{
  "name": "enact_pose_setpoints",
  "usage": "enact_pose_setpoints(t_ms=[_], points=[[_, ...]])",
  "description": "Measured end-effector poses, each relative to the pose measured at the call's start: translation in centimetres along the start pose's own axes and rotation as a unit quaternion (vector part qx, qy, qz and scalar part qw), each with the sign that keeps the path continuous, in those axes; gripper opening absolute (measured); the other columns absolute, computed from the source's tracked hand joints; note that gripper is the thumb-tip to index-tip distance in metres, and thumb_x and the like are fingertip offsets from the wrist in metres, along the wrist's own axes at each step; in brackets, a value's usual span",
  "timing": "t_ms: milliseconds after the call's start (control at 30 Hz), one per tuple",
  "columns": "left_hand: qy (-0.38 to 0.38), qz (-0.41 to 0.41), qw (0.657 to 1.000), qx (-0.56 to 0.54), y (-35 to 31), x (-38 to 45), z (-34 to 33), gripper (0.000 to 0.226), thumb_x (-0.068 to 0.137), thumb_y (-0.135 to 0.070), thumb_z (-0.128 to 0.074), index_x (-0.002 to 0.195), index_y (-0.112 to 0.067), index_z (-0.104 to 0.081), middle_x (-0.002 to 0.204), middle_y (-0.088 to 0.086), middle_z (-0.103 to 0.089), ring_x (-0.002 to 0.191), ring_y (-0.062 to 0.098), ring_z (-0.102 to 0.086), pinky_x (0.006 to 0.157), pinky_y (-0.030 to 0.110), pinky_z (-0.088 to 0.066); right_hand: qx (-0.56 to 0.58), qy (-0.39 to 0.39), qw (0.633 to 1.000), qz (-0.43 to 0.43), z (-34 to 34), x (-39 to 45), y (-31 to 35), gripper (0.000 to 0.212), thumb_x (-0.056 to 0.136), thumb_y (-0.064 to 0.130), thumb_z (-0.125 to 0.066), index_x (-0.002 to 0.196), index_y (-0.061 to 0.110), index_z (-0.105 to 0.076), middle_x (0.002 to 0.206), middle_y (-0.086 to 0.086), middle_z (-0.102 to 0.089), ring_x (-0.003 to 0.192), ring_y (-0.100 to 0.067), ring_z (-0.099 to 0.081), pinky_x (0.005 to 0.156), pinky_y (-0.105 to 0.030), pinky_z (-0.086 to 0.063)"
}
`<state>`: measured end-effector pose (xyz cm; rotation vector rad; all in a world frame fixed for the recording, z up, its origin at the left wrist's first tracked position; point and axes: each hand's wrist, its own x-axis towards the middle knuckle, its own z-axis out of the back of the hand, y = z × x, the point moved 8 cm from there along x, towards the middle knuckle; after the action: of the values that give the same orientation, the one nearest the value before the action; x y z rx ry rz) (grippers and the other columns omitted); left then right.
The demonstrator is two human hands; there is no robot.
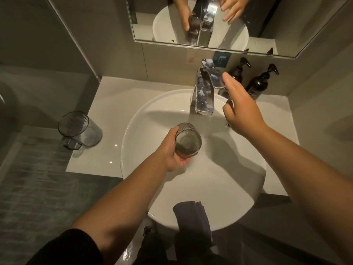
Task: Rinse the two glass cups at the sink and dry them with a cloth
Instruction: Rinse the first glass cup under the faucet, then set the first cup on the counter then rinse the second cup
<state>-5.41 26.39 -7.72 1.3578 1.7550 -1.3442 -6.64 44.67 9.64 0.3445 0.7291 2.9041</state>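
clear handled cup (81,129) tipped on counter (107,104) far left. my left hand (172,152) grips ribbed glass (188,139) over basin (210,178), below the spout. cloth (193,217) on near rim. right hand (241,109) w/ fingers straight, touching tap lever (214,76).

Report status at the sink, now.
Left hand grips ribbed cup over basin. Right hand open at tap lever. Second cup on counter. Nothing obstructing.
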Motion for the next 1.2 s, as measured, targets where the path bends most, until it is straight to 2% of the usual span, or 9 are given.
enact_pose_setpoints(t_ms=[133, 233, 300, 367, 500, 733, 933, 1033, 1200], points=[[0.007, 0.016, 0.999, 0.035, 0.4, -1.3, 0.6, 0.041, 0.082, -0.060, -0.058, 0.097, -0.023, -0.069, 0.084, 0.004, -0.076, 0.071, 0.024, -0.074, 0.063, 0.026, -0.044, 0.137, 0.014, 0.974, -0.178, -3.2, -3.3, -3.8, 0.049, 0.093, 0.018, -0.050, 0.142, 0.016, -0.046, 0.140, -0.003, -0.046, 0.122, -0.016, -0.050, 0.102, -0.034, -0.042], [0.000, 0.003, 0.998, 0.068, 0.5, -1.9, 1.5, 0.051, 0.084, -0.066, -0.053, 0.108, -0.024, -0.068, 0.091, 0.003, -0.077, 0.082, 0.024, -0.074, 0.063, 0.026, -0.046, 0.295, 0.130, 0.883, -0.342, -8.2, -7.2, -4.1, 0.029, 0.090, 0.042, -0.056, 0.106, 0.020, -0.067, 0.109, 0.001, -0.065, 0.097, -0.021, -0.063, 0.085, -0.040, -0.050], [-0.008, -0.021, 0.995, 0.101, 0.2, -2.4, 2.1, 0.058, 0.084, -0.071, -0.051, 0.115, -0.025, -0.068, 0.098, 0.002, -0.077, 0.091, 0.021, -0.071, 0.065, 0.028, -0.049, 0.343, 0.217, 0.827, -0.389, -10.4, -8.8, -2.4, 0.037, 0.094, 0.049, -0.052, 0.106, 0.017, -0.065, 0.107, -0.005, -0.069, 0.090, -0.023, -0.067, 0.078, -0.038, -0.052], [-0.010, -0.046, 0.991, 0.129, -0.3, -3.2, 2.6, 0.063, 0.085, -0.074, -0.048, 0.120, -0.025, -0.068, 0.107, 0.003, -0.076, 0.098, 0.020, -0.069, 0.068, 0.031, -0.051, 0.350, 0.263, 0.811, -0.388, -11.2, -8.8, -0.3, 0.050, 0.092, 0.060, -0.049, 0.109, 0.016, -0.066, 0.095, -0.003, -0.070, 0.081, -0.022, -0.066, 0.073, -0.036, -0.051], [-0.027, -0.113, 0.973, 0.200, -2.1, -5.0, 3.9, 0.064, 0.089, -0.076, -0.039, 0.118, -0.026, -0.067, 0.115, 0.006, -0.074, 0.106, 0.023, -0.068, 0.075, 0.033, -0.053, 0.336, 0.300, 0.817, -0.359, -11.6, -7.1, 2.9, 0.056, 0.086, 0.067, -0.051, 0.100, 0.016, -0.071, 0.083, -0.002, -0.066, 0.068, -0.019, -0.062, 0.062, -0.029, -0.047], [0.048, -0.320, 0.913, 0.246, -8.2, -10.4, 6.4, 0.040, 0.104, -0.040, -0.048, 0.139, -0.023, -0.050, 0.129, 0.003, -0.068, 0.119, 0.019, -0.065, 0.095, 0.035, -0.056, 0.340, 0.306, 0.866, -0.203, -11.4, -2.5, 9.9, 0.031, 0.088, 0.045, -0.065, 0.106, 0.021, -0.069, 0.101, -0.004, -0.074, 0.091, -0.023, -0.066, 0.082, -0.038, -0.052], [-0.076, -0.397, 0.832, 0.380, -12.6, -12.3, 12.2, 0.083, 0.088, -0.054, -0.056, 0.157, -0.033, -0.014, 0.155, -0.005, -0.044, 0.142, 0.015, -0.042, 0.117, 0.048, -0.036, 0.251, 0.277, 0.926, -0.048, -11.6, 3.4, 16.2, 0.049, 0.078, 0.019, -0.080, 0.123, 0.019, -0.060, 0.111, 0.006, -0.068, 0.096, -0.011, -0.066, 0.081, -0.022, -0.052], [-0.154, -0.455, 0.789, 0.383, -14.7, -13.1, 13.8, 0.071, 0.094, -0.029, -0.064, 0.154, -0.026, -0.027, 0.147, -0.007, -0.051, 0.133, 0.013, -0.048, 0.114, 0.043, -0.040, 0.184, 0.265, 0.946, 0.018, -13.3, 6.0, 18.4, 0.062, 0.077, 0.016, -0.080, 0.133, 0.019, -0.054, 0.120, 0.004, -0.064, 0.101, -0.014, -0.063, 0.084, -0.024, -0.052], [-0.259, -0.449, 0.782, 0.346, -16.3, -10.3, 16.2, 0.080, 0.086, -0.028, -0.073, 0.153, -0.023, -0.030, 0.144, 0.001, -0.056, 0.130, 0.019, -0.054, 0.108, 0.039, -0.045, 0.166, 0.244, 0.954, 0.042, -16.7, 8.7, 18.4, 0.076, 0.074, 0.013, -0.081, 0.140, 0.015, -0.044, 0.131, -0.001, -0.059, 0.114, -0.017, -0.060, 0.095, -0.027, -0.046]])
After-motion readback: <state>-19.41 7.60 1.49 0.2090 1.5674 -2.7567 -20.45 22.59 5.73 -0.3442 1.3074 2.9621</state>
